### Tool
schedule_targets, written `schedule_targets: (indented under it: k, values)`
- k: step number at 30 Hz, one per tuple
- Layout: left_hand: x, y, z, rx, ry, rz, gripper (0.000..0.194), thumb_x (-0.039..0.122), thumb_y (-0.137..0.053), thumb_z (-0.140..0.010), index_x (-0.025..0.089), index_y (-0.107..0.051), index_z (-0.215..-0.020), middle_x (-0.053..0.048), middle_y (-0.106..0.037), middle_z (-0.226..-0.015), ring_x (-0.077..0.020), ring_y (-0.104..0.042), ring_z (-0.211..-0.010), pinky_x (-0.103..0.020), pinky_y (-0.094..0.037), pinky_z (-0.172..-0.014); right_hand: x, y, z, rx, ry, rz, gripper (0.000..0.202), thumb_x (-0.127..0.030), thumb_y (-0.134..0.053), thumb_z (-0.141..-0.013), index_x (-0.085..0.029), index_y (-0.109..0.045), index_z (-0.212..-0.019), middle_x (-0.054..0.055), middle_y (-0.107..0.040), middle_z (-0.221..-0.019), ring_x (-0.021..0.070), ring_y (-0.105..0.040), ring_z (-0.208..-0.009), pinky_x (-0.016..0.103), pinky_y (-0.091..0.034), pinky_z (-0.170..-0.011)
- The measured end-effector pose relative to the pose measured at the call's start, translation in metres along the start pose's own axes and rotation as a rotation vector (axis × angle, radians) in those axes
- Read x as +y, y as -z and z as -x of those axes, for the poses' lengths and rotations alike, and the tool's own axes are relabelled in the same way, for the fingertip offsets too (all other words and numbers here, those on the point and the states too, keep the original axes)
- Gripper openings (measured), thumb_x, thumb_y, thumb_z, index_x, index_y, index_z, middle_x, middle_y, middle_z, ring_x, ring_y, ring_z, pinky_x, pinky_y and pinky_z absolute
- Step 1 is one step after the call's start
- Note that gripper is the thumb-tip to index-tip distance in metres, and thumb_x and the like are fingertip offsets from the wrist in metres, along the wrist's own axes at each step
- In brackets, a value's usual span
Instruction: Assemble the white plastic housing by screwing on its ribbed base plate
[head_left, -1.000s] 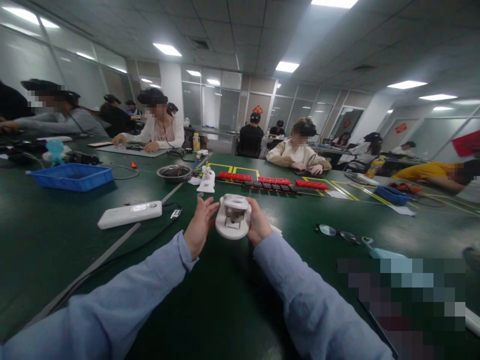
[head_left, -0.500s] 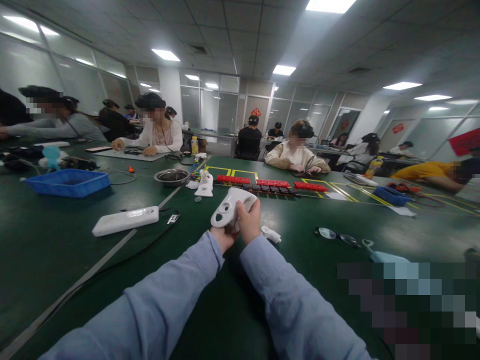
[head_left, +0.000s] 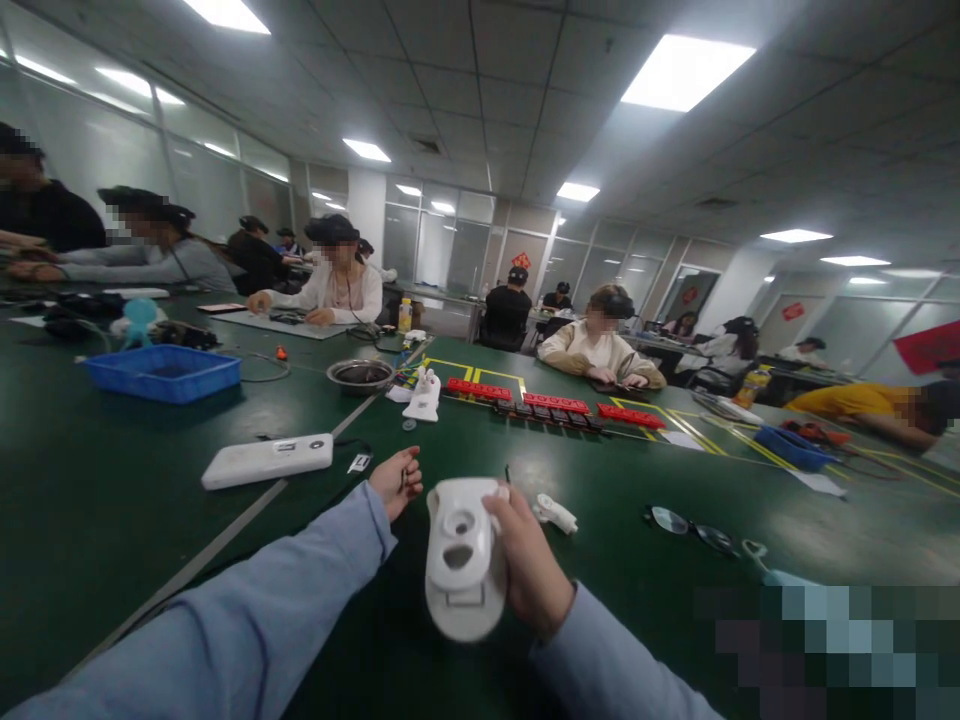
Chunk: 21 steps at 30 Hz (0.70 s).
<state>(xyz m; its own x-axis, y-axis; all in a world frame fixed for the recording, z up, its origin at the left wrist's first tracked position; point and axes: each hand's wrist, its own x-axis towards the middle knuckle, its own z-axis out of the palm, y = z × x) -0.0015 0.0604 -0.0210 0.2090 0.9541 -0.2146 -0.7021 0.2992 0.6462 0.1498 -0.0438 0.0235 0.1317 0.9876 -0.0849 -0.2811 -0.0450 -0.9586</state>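
Observation:
My right hand (head_left: 531,560) grips a white plastic housing (head_left: 466,590) by its right side, over the near part of the table. The housing has a small round hole, a larger oval opening below it and a rounded lower end. To its left, apart from it, my left hand (head_left: 397,482) is closed with curled fingers. Something small and dark shows at those fingers, too small to name. Just beyond my right hand lies a small white plastic part (head_left: 556,513). Farther off, a white plastic piece (head_left: 423,396) stands near a metal bowl (head_left: 360,372).
A white power strip-like block (head_left: 268,462) and a blue tray (head_left: 165,378) lie on the left. Red trays (head_left: 555,403) run across the middle. Glasses (head_left: 690,528) rest at the right. Co-workers sit around the green table (head_left: 330,560).
My left hand has let go of the white housing and moved left. My right hand has brought the housing nearer and turned it so its holes face me. The view has tilted up.

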Motion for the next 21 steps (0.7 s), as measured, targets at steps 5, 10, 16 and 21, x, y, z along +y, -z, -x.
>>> schedule_targets:
  k: [5, 10, 16, 21]
  values:
    - [0.012, 0.013, 0.018, -0.007, 0.062, -0.121, 0.011, 0.012, -0.033, -0.082, 0.015, -0.043, -0.080, 0.009, -0.030, -0.046, -0.0027, -0.027, -0.030, -0.012, -0.017, -0.030, 0.045, 0.011, 0.002, 0.051, -0.086, 0.277, 0.046, -0.036, -0.041, -0.070, -0.015, -0.036, -0.111, 0.011, -0.056, -0.102, 0.0192, -0.059, -0.085, 0.028, -0.046, -0.072]
    - [0.007, 0.010, 0.030, 0.015, 0.081, -0.162, 0.014, 0.015, -0.031, -0.083, 0.017, -0.043, -0.078, 0.010, -0.025, -0.044, -0.0022, -0.021, -0.026, -0.012, -0.007, -0.029, 0.020, 0.020, 0.001, 0.072, 0.300, 1.077, 0.043, -0.030, -0.039, -0.075, -0.011, -0.040, -0.114, 0.015, -0.054, -0.104, 0.0232, -0.055, -0.093, 0.033, -0.039, -0.079]
    - [0.011, 0.003, 0.041, 0.038, 0.145, -0.050, 0.018, 0.011, -0.026, -0.084, 0.016, -0.041, -0.074, 0.010, -0.023, -0.043, -0.0017, -0.023, -0.026, -0.011, -0.011, -0.029, -0.021, 0.011, 0.037, -0.085, 0.564, 1.416, 0.026, -0.030, -0.031, -0.083, -0.020, -0.054, -0.089, 0.007, -0.060, -0.079, 0.0201, -0.056, -0.075, 0.031, -0.039, -0.066]
    - [0.011, -0.039, 0.052, -0.049, 0.228, 0.063, 0.022, 0.006, -0.030, -0.082, 0.015, -0.040, -0.065, 0.009, -0.024, -0.042, -0.0022, -0.026, -0.028, -0.011, -0.020, -0.029, -0.023, -0.019, 0.044, -0.271, 0.758, 1.339, 0.026, -0.029, -0.050, -0.075, -0.023, -0.050, -0.100, 0.004, -0.057, -0.091, 0.0182, -0.054, -0.082, 0.027, -0.039, -0.067]
